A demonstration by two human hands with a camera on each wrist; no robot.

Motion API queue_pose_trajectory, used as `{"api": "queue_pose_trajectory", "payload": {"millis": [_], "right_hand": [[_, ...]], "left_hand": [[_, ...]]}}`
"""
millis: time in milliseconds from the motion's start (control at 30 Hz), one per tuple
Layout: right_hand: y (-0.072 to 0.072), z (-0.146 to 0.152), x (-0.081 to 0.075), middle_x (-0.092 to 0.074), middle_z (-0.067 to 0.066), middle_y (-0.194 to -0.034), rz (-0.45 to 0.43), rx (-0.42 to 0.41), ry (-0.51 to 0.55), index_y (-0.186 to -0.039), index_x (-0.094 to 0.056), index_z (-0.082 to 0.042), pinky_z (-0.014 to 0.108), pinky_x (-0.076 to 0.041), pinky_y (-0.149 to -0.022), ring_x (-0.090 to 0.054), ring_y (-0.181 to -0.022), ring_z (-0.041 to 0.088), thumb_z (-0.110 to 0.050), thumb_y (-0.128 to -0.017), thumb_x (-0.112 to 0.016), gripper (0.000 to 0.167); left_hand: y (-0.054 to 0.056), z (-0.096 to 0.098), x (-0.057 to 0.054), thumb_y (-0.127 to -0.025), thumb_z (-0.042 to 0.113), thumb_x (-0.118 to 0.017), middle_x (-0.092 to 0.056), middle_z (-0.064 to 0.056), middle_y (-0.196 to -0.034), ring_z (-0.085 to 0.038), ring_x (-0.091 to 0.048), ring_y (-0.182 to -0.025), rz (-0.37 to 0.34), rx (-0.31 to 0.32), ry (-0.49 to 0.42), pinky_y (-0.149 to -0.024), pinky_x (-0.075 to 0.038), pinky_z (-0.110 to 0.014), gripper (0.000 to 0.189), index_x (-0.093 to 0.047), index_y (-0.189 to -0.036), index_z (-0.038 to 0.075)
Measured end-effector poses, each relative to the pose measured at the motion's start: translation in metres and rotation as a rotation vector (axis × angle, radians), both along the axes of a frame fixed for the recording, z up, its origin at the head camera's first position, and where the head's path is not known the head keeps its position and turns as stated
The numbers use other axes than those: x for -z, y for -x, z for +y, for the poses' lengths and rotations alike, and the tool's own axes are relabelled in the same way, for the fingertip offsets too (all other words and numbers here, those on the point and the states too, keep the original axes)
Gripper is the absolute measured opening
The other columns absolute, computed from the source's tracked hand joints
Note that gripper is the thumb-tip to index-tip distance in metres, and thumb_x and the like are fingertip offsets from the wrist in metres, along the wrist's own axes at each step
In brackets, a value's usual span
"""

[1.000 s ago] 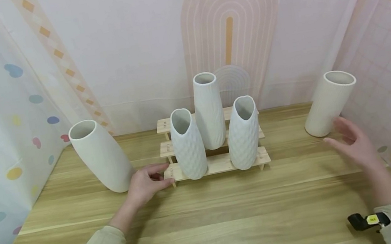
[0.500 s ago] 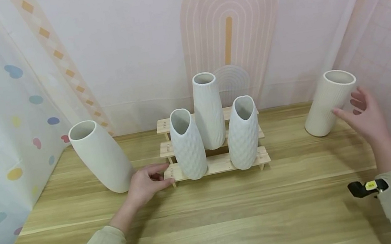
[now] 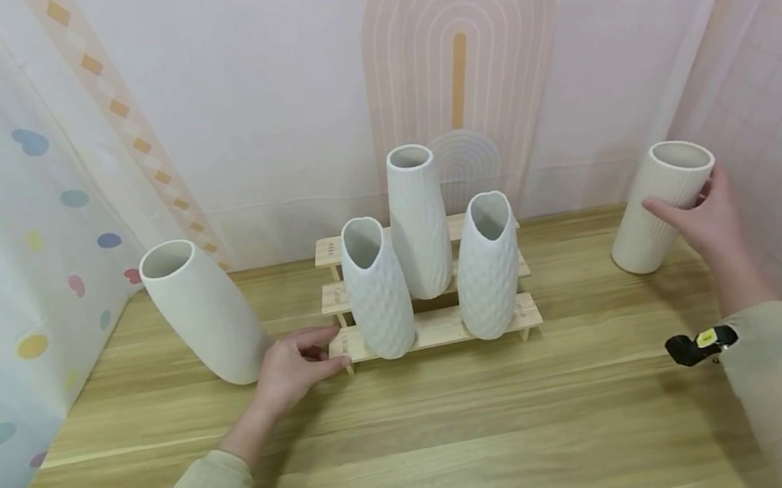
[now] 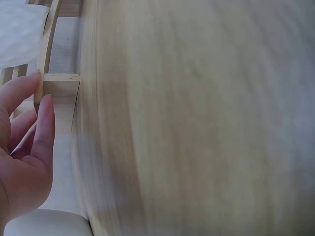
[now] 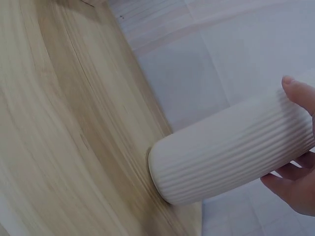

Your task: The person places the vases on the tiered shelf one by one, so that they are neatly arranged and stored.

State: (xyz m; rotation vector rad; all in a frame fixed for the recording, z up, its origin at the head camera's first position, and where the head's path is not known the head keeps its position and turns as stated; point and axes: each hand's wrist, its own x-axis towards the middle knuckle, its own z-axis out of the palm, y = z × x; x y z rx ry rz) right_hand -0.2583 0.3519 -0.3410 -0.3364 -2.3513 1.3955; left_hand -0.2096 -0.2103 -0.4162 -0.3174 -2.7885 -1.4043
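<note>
A ribbed cream vase (image 3: pixel 661 205) is being gripped near its rim by the right hand (image 3: pixel 702 218), with the thumb laid across the near side and the fingers curled round the far side; the wrist view is showing the same ribbed vase (image 5: pixel 231 147) standing with its base on the wooden bench (image 3: pixel 465 435), at the far right edge beside the tiled backdrop. The left hand (image 3: pixel 291 367) is being rested on the bench with its fingers relaxed and holding nothing, their tips touching the left end of the lowest step of a small stepped wooden rack (image 3: pixel 441 327); in the left wrist view two fingertips (image 4: pixel 44 105) are being pressed against the end of that slat (image 4: pixel 60 84). Three white textured vases are being carried upright by the rack: a dimpled vase (image 3: pixel 376 288) at front left, a second dimpled vase (image 3: pixel 488 266) at front right, and a taller slender vase (image 3: pixel 419 221) behind and between them. A plain white vase (image 3: pixel 202 311) is standing on the bench just left of the left hand. The two hands are being kept well apart, at either side of the rack.
</note>
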Motion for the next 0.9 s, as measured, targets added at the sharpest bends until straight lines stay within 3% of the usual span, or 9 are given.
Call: {"api": "queue_pose_trajectory", "payload": {"millis": [200,433,767,900], "right_hand": [[0.004,-0.001,0.005,-0.035,0.013,-0.147,-0.005,0.019,0.02,-0.156,-0.018,-0.014,0.041,-0.039,-0.104,-0.04,-0.129,0.029,-0.029,-0.089,-0.073,0.088],[0.002,-0.001,0.006,-0.036,0.013,-0.148,-0.015,0.041,0.035,-0.156,-0.02,-0.019,0.039,-0.04,-0.103,-0.041,-0.128,0.028,-0.032,-0.088,-0.074,0.088],[-0.008,-0.013,0.001,-0.046,0.011,-0.138,-0.038,0.026,-0.013,-0.153,-0.032,-0.019,0.03,-0.044,-0.088,-0.048,-0.114,0.019,-0.038,-0.084,-0.078,0.085],[-0.01,-0.023,-0.003,-0.052,0.002,-0.126,0.014,-0.018,-0.018,-0.15,-0.038,-0.021,0.022,-0.044,-0.081,-0.051,-0.104,0.011,-0.034,-0.084,-0.08,0.079]], "left_hand": [[0.0,0.0,0.0,-0.08,0.019,-0.085,-0.067,-0.014,-0.118,-0.018,-0.061,-0.084,0.007,0.002,0.008,-0.07,-0.05,-0.026,0.048,-0.07,-0.123,0.002],[0.0,0.001,-0.001,-0.08,0.019,-0.085,-0.066,-0.014,-0.119,-0.018,-0.061,-0.084,0.01,0.001,0.01,-0.069,-0.05,-0.027,0.049,-0.07,-0.123,0.002],[0.0,0.0,0.0,-0.08,0.018,-0.085,-0.067,-0.014,-0.116,-0.018,-0.06,-0.084,0.012,0.0,0.001,-0.069,-0.05,-0.026,0.048,-0.07,-0.122,0.001],[0.0,0.0,0.0,-0.08,0.017,-0.085,-0.067,-0.014,-0.118,-0.018,-0.061,-0.084,0.014,0.005,0.0,-0.069,-0.05,-0.026,0.048,-0.07,-0.122,0.001]]}}
